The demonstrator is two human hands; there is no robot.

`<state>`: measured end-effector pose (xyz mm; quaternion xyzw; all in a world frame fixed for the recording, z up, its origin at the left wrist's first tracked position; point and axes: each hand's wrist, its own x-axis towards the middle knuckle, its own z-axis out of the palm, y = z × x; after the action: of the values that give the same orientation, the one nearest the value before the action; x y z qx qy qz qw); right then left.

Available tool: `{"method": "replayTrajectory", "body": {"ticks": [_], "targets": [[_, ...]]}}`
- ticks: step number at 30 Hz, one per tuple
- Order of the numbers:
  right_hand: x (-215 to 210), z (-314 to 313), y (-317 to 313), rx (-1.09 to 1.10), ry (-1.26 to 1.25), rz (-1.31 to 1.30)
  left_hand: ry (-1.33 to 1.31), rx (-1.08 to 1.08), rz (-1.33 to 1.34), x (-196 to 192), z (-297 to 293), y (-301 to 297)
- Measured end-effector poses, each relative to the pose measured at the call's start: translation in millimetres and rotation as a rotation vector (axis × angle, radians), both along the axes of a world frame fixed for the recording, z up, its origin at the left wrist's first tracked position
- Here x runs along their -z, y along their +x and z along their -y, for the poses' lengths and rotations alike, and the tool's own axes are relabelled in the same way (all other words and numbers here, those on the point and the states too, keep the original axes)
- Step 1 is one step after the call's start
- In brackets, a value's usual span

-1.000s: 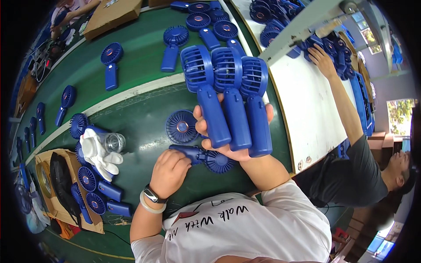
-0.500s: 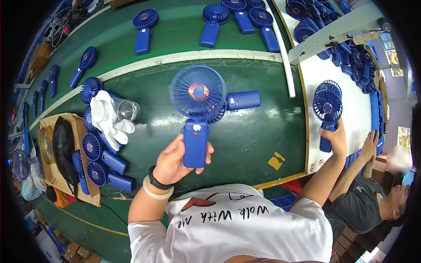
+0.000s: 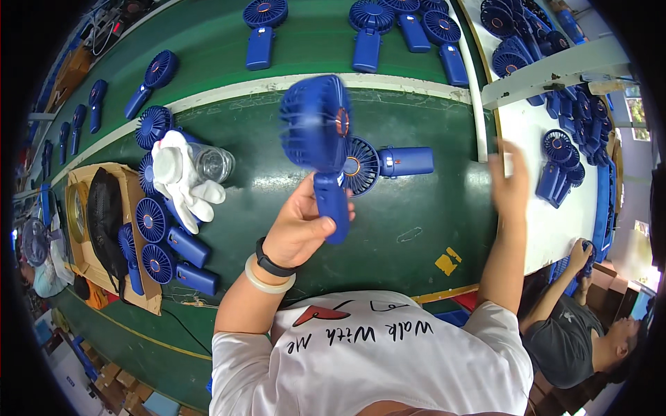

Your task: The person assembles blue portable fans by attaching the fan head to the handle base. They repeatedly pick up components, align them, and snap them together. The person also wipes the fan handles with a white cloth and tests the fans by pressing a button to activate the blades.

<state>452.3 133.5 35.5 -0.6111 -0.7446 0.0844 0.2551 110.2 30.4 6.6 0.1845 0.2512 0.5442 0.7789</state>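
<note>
My left hand [image 3: 300,232] grips the handle of a blue hand-held fan [image 3: 320,142] and holds it upright above the green table [image 3: 277,90]; the fan's head is blurred by motion. Another blue fan [image 3: 385,163] lies on its side on the table just behind it. My right hand [image 3: 510,182] is stretched out to the right, blurred, over the edge of the white shelf [image 3: 527,201], with nothing in it. A watch and a pale bangle sit on my left wrist.
White gloves [image 3: 182,182] and a clear cup [image 3: 211,163] lie at the left, with several blue fans [image 3: 163,239] beside a cardboard box [image 3: 83,229]. More fans [image 3: 399,28] line the table's far side and fill the white shelf [image 3: 576,149]. Another person [image 3: 590,333] works at the lower right.
My left hand has turned the held fan sideways and raised it. My right hand has let go of the fan on the white shelf and drawn back toward the table.
</note>
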Motion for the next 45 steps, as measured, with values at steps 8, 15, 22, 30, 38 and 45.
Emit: {"method": "replayTrajectory", "body": {"ticks": [8,15,22,30,38,45], "targets": [[22.6,23.6,-110.6,-0.432,-0.176,0.122,0.106,-0.070,-0.040,-5.6,-9.4,9.1],[39.1,32.7,-134.8,-0.502,-1.282,-2.015,0.043,-0.029,0.117,5.6,-12.4,-3.1],[48.0,28.6,-153.7,-0.559,-1.244,-2.115,0.131,-0.196,-0.385,15.2,-10.4,-4.0],[52.0,32.0,-153.3,-0.535,-1.255,-2.125,0.067,-0.164,-0.295,9.7,-13.6,-3.8],[39.5,22.2,-160.5,-0.435,-1.200,-2.197,0.104,-0.190,-0.281,10.7,-13.2,-4.2],[42.5,8.0,-169.5,-0.391,-1.097,-1.681,0.148,-0.183,-0.279,19.3,-16.5,-8.4]]}}
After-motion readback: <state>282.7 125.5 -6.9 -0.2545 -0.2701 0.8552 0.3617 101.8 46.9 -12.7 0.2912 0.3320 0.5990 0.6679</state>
